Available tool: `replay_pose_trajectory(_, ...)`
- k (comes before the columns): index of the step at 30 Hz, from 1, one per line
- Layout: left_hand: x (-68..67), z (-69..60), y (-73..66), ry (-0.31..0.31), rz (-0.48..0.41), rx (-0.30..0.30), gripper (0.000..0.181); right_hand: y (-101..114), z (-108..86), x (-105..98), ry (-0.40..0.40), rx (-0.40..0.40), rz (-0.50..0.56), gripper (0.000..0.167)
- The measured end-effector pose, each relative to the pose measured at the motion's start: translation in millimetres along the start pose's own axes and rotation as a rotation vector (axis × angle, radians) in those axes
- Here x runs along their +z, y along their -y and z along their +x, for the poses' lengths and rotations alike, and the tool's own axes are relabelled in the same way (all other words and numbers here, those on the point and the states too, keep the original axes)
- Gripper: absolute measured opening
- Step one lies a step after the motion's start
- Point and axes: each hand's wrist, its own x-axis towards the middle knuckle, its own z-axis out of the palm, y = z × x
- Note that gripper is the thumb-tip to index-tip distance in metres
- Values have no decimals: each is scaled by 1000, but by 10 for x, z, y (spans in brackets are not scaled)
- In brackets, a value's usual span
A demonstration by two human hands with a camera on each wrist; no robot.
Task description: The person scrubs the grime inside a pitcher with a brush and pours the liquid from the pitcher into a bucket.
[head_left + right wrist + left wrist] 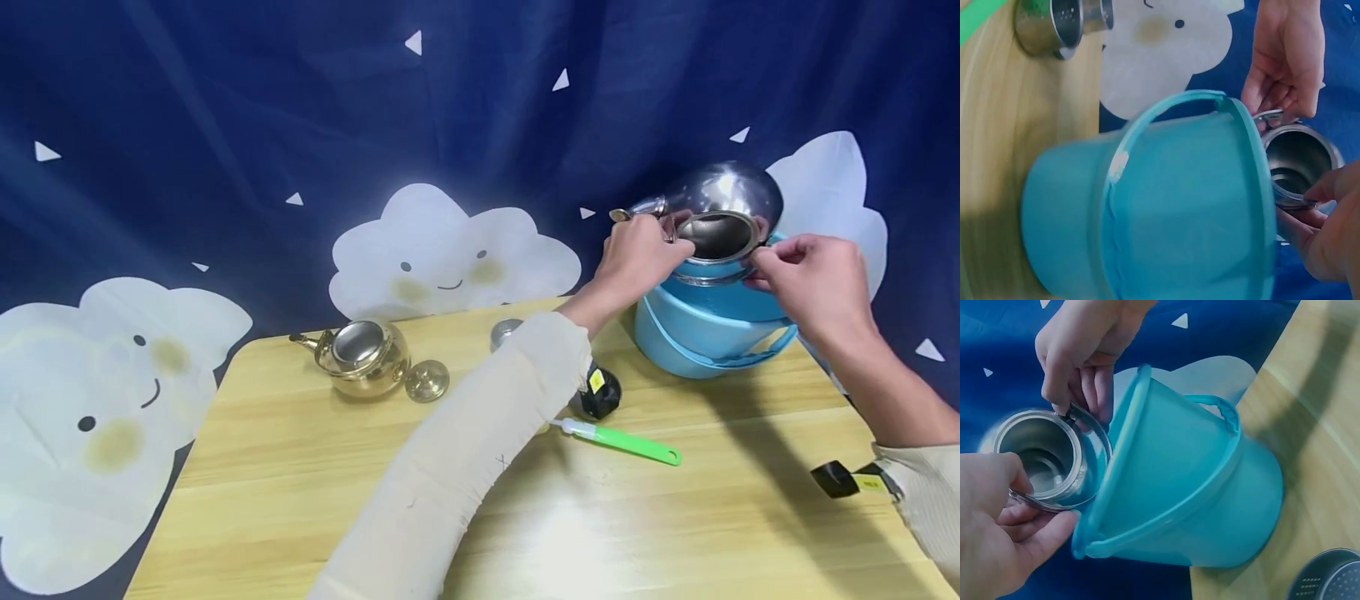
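A shiny silver teapot, lidless, is tipped over the light-blue bucket, its round mouth towards me and its spout pointing left. My left hand pinches the left side of the teapot's looped metal handle, beside the mouth. On the opposite side, my right hand grips the handle between thumb and fingers. The wrist views show the dark inside of the teapot beside the bucket's rim. What lies inside the bucket is hidden.
On the table's left stand a gold teapot and its lid. A perforated metal strainer sits mid-table, partly behind my left sleeve. A green-handled brush lies in front of the bucket. A blue curtain hangs behind.
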Motion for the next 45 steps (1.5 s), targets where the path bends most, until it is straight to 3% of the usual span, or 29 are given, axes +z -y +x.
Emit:
replay_pose_trajectory(2, 28, -25, 21, -14, -50, -8, 47, -1, -4, 16, 18, 70, 114, 26)
replay_pose_trajectory(6, 80, -58, 22, -46, -106, -52, 53, -10, 0, 32, 25, 168, 332, 37)
replay_pose_trajectory(9, 113, -79, 11, -72, -136, -88, 48, -22, 4, 42, 11, 196, 409, 35)
replay_pose_trajectory(14, 177, -111, 34, -105, -184, -74, 36, -63, 5, 66, 3, 211, 475, 33)
replay_pose_trajectory(17, 211, -123, 49, -109, -193, -63, 29, -90, 1, 86, -6, 210, 464, 33)
replay_pose_trajectory(22, 249, -131, 62, -110, -161, -51, 19, -113, -10, 109, -55, 182, 344, 36)
replay_pose_trajectory(26, 281, -122, 97, -130, -156, -6, 14, -122, -20, 112, -73, 151, 296, 39)
replay_pose_trajectory(30, 325, -115, 134, -152, -183, 38, 10, -147, -29, 115, -82, 111, 317, 37)
replay_pose_trajectory(34, 358, -104, 143, -171, -201, 41, 10, -186, -28, 123, -83, 84, 362, 36)
replay_pose_trajectory(45, 339, -69, 167, -222, -127, 109, 8, -207, -9, 125, -119, 2, 340, 37)
